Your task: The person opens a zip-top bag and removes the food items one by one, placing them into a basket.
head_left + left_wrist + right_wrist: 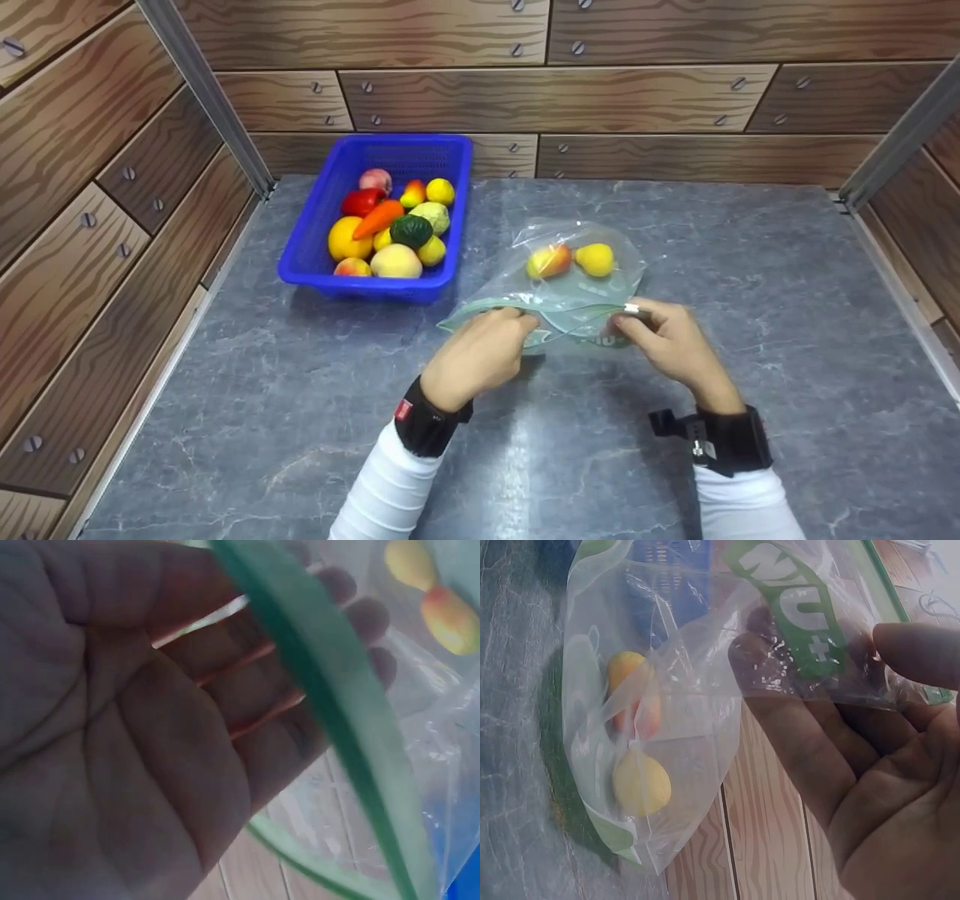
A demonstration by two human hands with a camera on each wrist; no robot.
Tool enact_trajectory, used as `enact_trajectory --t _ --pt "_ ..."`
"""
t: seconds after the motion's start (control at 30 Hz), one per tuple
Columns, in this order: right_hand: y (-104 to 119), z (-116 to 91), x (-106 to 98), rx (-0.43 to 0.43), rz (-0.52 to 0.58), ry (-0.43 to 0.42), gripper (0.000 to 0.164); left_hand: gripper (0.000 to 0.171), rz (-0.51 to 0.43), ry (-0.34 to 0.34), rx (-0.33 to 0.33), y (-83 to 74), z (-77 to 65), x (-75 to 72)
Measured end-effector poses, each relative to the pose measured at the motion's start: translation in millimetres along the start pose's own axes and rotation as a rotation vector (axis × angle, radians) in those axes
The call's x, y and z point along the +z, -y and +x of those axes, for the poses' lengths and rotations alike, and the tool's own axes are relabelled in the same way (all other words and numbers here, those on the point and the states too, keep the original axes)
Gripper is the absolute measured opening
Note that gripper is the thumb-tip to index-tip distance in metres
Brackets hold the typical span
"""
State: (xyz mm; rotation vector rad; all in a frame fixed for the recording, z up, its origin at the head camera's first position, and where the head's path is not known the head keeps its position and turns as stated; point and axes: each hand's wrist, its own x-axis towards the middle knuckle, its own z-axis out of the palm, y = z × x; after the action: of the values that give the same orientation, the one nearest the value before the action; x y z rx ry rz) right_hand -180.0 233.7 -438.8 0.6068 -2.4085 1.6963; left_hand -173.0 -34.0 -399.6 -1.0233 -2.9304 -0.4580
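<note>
A clear zip bag point(525, 281) with a green-edged mouth lies in front of me, holding a red-and-yellow fruit point(550, 261) and a yellow pear point(595, 260). My left hand point(480, 349) is at the left part of the mouth; in the left wrist view its extended fingers point(262, 712) pass behind the green rim point(330, 705), with fingertips showing through the plastic. At the right end of the mouth, my right hand point(667, 337) pinches the bag's edge between thumb and fingers, next to a white zip slider point(631, 308). Green print point(799, 611) shows near those fingers.
Left of the bag stands a blue basket point(300, 259) full of fruit and vegetables, among them a carrot point(379, 219), a red pepper point(364, 202) and an orange point(349, 238). Wood-patterned walls point(559, 101) border the grey marbled table point(300, 420) at the back and sides.
</note>
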Motion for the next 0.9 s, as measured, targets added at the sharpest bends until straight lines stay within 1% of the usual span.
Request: enact_trajectory --t 0.17,0.23,0.3,0.37,0.47,0.6,0.63,0.77,0.8,0.83,0.9 --pt "1.5 -0.5 -1.7 -0.013 -0.037 0.04 0.012 0.012 -0.007 -0.016 -0.034 5.3 5.5 7.6" --pt "1.0 -0.7 -2.6 -0.015 -0.043 0.058 0.012 0.01 -0.002 -0.016 -0.051 6.0 7.4 10.3" --pt "0.2 -0.9 -3.1 -0.026 -0.04 0.079 0.012 0.012 -0.002 -0.003 -0.081 5.9 9.7 13.2" --pt "-0.8 -1.1 -3.4 -0.041 -0.035 0.105 0.012 0.017 0.0 0.023 -0.117 5.0 12.3 16.2" --pt "-1.7 -0.9 -3.4 -0.066 -0.021 0.147 0.012 0.015 0.001 0.079 -0.176 2.6 16.1 21.1" --pt "-2.4 -0.5 -3.4 -0.084 0.004 0.17 0.011 0.017 0.002 0.144 -0.221 -2.5 24.7 26.1" --pt "-2.6 -0.4 -3.6 -0.087 0.008 0.171 0.011 0.018 0.0 0.159 -0.23 -3.8 28.1 26.7" --pt "-2.7 -0.4 -4.4 -0.094 0.026 0.171 0.012 0.026 0.021 0.285 -0.262 -5.2 45.6 27.0" --pt "-2.7 -0.4 -4.6 -0.093 0.029 0.172 0.012 0.029 0.02 0.309 -0.28 -4.9 50.4 26.9" --pt "-2.8 -0.5 -4.7 -0.092 0.032 0.173 0.013 0.032 0.016 0.325 -0.29 -4.0 55.5 27.3" --pt "-3.1 -0.7 -4.9 -0.088 0.034 0.175 0.013 0.039 0.016 0.329 -0.277 -0.8 65.9 29.2"
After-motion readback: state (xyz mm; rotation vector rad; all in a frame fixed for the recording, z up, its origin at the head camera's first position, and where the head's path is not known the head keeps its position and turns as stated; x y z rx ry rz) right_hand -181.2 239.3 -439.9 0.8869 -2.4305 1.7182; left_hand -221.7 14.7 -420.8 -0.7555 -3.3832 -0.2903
